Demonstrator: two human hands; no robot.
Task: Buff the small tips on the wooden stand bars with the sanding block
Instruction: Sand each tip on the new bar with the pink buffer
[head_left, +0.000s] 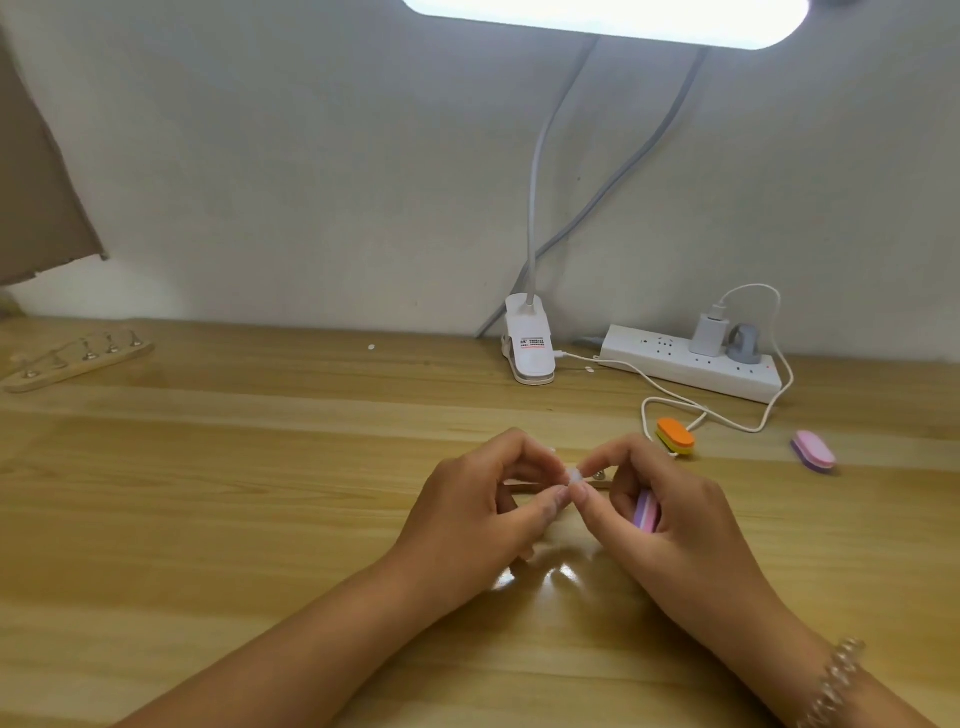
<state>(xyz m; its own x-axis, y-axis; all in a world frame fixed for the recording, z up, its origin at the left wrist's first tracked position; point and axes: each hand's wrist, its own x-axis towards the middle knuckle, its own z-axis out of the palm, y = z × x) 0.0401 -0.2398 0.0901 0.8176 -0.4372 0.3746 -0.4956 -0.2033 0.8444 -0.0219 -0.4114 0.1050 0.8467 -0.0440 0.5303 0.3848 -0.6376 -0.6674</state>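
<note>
Pinching small white tip (574, 475) between left hand (470, 512) and right hand (667, 514) fingertips; right also clamps sanding block (647, 512) against palm. Risk: tiny tip slips, drops onto table (260, 493).

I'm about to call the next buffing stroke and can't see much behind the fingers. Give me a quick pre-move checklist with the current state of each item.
1. Small white tip pinched between both hands' fingertips: ok.
2. Pink and purple sanding block tucked in the right hand: ok.
3. Block's face touching the tip: not ok, it sits lower in the palm.
4. Left hand steadying the bar: cannot tell, fingers hide it.
5. Spare orange block and pink block lie apart from the hands: ok.
6. Other wooden stand at far left, out of the way: ok.
</note>
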